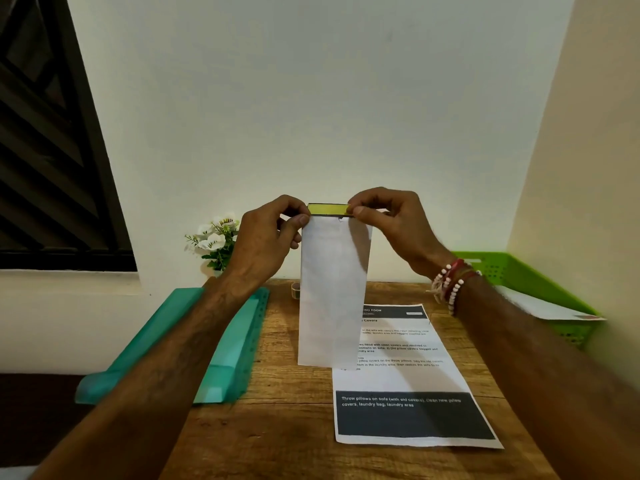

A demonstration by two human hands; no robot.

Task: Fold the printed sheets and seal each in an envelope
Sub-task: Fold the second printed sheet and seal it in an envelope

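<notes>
Both forearms are raised forward. The envelope (332,289) is pinched at its top corners by the left hand (266,233) and right hand (391,226).

Bare tabletop (284,410) strip between teal tray (235,358) at left edge and printed sheet (408,375) lying flat right of centre: open lane. Envelope (332,289) upright mid-air, blocks centre. Green basket (519,275) closes right side. Flower pot (216,240), small jar (295,289) at back by wall.

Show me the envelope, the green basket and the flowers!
envelope (332,292): head view, middle of its white front.
green basket (519,271): head view, its green side wall.
flowers (215,241): head view, a white bloom.
</notes>
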